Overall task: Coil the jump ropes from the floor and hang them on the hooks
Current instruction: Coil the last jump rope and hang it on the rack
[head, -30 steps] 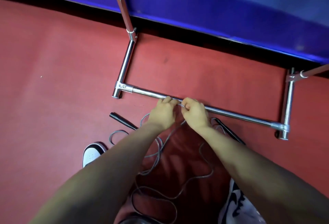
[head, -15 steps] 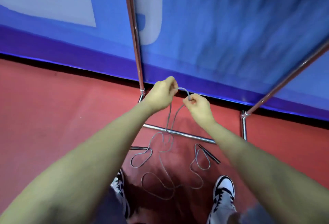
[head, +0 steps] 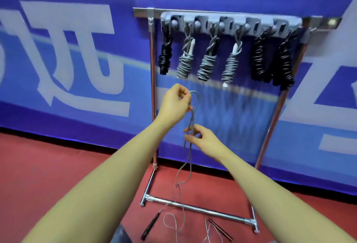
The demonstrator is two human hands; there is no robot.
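A grey jump rope (head: 190,157) hangs doubled from my left hand (head: 176,101), which pinches its folded top loop at chest height. Lower down, my right hand (head: 201,136) has thumb and fingers curled round the two strands. The rope trails to the red floor, where its two black handles (head: 149,227) (head: 220,229) lie. Behind stands a chrome rack (head: 153,96) topped by a grey hook bar (head: 229,23). Several coiled ropes hang there, black ones (head: 165,55) at the ends and grey ones (head: 185,61) in the middle.
The rack's chrome base bar (head: 199,211) lies across the floor under the dangling rope. A blue banner wall (head: 67,65) stands right behind the rack. Red floor (head: 58,165) stretches to the left.
I have stood up and raised the rope's fold from the floor to chest height. My right hand slid down the strands away from the left. The hook bar came into sight.
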